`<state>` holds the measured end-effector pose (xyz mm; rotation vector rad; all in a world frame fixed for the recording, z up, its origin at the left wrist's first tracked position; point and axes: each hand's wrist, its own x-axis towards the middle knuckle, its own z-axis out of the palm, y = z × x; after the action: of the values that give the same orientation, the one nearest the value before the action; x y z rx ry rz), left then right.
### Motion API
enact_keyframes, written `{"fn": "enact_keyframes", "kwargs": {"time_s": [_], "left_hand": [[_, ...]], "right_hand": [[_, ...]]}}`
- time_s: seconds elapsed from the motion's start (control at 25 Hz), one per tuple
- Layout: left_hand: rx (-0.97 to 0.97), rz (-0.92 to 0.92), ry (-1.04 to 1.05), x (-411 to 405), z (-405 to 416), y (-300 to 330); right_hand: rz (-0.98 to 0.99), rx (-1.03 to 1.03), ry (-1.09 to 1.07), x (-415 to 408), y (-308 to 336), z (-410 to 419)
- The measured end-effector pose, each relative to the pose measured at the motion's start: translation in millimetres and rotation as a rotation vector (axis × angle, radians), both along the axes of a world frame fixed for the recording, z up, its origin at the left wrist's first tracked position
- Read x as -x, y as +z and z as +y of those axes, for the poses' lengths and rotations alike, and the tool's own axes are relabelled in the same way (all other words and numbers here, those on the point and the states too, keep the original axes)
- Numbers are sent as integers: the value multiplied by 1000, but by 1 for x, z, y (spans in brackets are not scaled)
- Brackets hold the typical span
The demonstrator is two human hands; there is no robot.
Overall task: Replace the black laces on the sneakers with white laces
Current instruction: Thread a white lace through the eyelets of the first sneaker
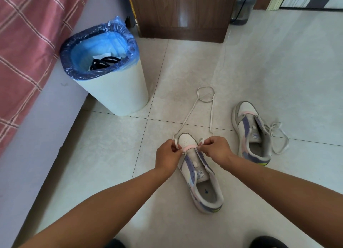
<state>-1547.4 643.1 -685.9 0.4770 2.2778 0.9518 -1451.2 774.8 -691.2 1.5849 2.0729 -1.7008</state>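
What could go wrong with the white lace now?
The lace trails far out on the floor in a crossed loop, so it might knot as it is pulled through. The left hand and right hand pinch it only at the lowest eyelets of the near sneaker, so the two ends may come out uneven. The other sneaker has loose ends someone might step on.

Near sneaker's front eyelets: covered by both hands' fingers.
Tongue label: print too small to read.
Bin contents: black laces partly hidden behind the rim.
Bed: cut off by left and top edges.
Water bottle: top cut off.
Dark shapes at bottom edge: cannot tell what they are.
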Motion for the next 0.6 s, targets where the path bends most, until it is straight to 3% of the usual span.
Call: {"fn": "enact_keyframes", "kwargs": {"time_s": [0.12, 0.24, 0.44, 0.6], "left_hand": [[-16, -36, 194, -9, 3, 1], [10, -44, 218, -17, 3, -1], [22, -19, 190, -29, 2, 2], [193, 299, -39, -56, -1, 3]], "right_hand": [[24, 19, -55, 3, 2, -5], [-6, -74, 26, 3, 5, -8], [-50, -410, 317, -6, 13, -17], [-84, -475, 517, -17, 9, -27]]}}
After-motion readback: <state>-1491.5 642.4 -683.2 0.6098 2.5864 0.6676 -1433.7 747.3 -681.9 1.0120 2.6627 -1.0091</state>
